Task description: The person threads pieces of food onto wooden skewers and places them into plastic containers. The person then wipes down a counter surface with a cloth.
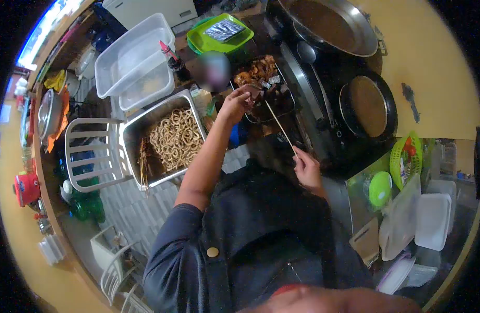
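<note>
My left hand (236,106) is closed on a dark brown piece of food (254,93), held over a metal tray (274,118). My right hand (306,168) grips the lower end of a thin wooden skewer (280,127). The skewer's upper tip reaches up close to the dark piece; whether it pierces it I cannot tell. Glazed orange-brown pieces (263,68) fill the tray's far part, with small grey pieces beside them and dark ones nearer me.
Left, a steel pan (127,136) on a white chair (89,121) holds pale coiled rings (176,136) and several sticks. Clear plastic tubs (138,52), a bottle (178,68) and a green tray (243,46) stand beyond. Right are a large wok (366,41), ladle (309,55), smaller pan (368,107) and green basket (407,156).
</note>
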A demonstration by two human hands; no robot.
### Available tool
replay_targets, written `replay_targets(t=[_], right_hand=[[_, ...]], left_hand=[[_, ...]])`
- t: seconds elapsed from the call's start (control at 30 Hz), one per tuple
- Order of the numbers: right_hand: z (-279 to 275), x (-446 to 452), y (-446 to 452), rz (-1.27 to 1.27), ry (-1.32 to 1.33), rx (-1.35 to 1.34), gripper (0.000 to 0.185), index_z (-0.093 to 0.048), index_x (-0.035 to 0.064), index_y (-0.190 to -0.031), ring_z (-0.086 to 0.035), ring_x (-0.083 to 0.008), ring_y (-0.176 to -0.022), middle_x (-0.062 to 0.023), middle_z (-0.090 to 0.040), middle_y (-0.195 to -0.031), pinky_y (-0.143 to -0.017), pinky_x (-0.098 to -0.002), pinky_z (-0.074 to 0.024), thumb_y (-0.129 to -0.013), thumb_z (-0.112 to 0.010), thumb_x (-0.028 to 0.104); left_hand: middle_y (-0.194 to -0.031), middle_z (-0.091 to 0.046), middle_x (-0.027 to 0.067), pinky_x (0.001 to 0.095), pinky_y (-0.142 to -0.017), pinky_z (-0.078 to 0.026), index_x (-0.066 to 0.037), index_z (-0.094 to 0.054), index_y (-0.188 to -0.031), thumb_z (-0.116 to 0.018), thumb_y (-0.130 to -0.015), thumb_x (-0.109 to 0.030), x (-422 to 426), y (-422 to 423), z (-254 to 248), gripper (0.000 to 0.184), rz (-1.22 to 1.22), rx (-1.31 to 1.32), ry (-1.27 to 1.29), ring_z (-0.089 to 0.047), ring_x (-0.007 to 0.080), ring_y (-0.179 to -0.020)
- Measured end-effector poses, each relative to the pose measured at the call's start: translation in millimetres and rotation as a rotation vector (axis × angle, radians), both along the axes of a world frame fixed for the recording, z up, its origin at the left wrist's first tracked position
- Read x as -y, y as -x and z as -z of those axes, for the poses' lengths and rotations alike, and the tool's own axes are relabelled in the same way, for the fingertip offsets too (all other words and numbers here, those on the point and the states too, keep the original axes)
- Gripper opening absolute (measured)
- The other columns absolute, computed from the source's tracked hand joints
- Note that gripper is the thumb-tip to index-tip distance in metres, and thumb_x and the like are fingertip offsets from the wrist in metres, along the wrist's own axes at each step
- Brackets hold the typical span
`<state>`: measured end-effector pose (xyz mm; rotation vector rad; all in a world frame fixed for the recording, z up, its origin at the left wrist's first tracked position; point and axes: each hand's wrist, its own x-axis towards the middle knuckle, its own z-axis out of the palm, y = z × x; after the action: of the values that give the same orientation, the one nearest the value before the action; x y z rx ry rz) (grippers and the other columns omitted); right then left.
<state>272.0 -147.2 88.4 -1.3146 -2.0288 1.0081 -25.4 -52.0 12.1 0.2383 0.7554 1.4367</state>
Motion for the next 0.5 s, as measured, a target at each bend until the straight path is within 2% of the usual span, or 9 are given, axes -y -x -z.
replay_targets(t=[0.13, 0.2, 0.23, 0.3, 0.5], right_hand=[[-1, -2, 4, -0.066, -0.058, 0.011, 0.032, -0.056, 0.0051, -0.113, -0.054, -0.0121, -0.052, -0.0115, -0.061, -0.08, -0.05, -0.0251, -0.0456, -0.083, -0.049, -0.001], [-5, -3, 5, -0.09, -0.006, 0.05, 0.036, -0.054, 0.0055, -0.114, -0.058, -0.0243, -0.067, -0.0154, -0.06, -0.083, -0.061, -0.0322, -0.0478, -0.08, -0.049, -0.003], [-7, -4, 5, -0.102, 0.019, 0.07, 0.038, -0.053, 0.0056, -0.115, -0.061, -0.0305, -0.075, -0.0174, -0.06, -0.084, -0.066, -0.0358, -0.0489, -0.078, -0.05, -0.004], [-5, -5, 4, -0.114, 0.015, 0.074, 0.039, -0.053, 0.0059, -0.115, -0.06, -0.0307, -0.074, -0.0172, -0.06, -0.084, -0.066, -0.0359, -0.0489, -0.078, -0.049, -0.004], [-6, -8, 6, -0.119, 0.024, 0.074, 0.039, -0.053, 0.0054, -0.116, -0.06, -0.0311, -0.074, -0.0166, -0.06, -0.083, -0.066, -0.036, -0.0489, -0.078, -0.049, -0.004]], left_hand=[[-0.107, -0.052, 0.0147, 0.0376, -0.071, -0.051, -0.004, -0.039, -0.123, -0.044, -0.087, -0.003, 2, -3, 1, 0.037, 0.014, 0.123, 0.013, -0.057, 0.0294, -0.088], [-0.111, -0.05, 0.0171, 0.0423, -0.076, -0.051, -0.003, -0.038, -0.124, -0.04, -0.088, -0.003, 9, -13, -25, 0.036, -0.031, 0.138, 0.099, -0.056, 0.0339, -0.094], [-0.112, -0.05, 0.0177, 0.0439, -0.077, -0.051, -0.003, -0.037, -0.124, -0.04, -0.088, -0.003, 8, -12, -20, 0.036, -0.023, 0.134, 0.086, -0.055, 0.0351, -0.095], [-0.113, -0.049, 0.0187, 0.0472, -0.081, -0.05, -0.002, -0.037, -0.124, -0.04, -0.088, -0.002, 4, -10, -11, 0.036, -0.008, 0.124, 0.057, -0.054, 0.0375, -0.099], [-0.111, -0.052, 0.0167, 0.0433, -0.075, -0.052, -0.002, -0.041, -0.122, -0.043, -0.088, -0.004, 4, -13, -6, 0.035, 0.001, 0.006, 0.075, -0.057, 0.0343, -0.095]])
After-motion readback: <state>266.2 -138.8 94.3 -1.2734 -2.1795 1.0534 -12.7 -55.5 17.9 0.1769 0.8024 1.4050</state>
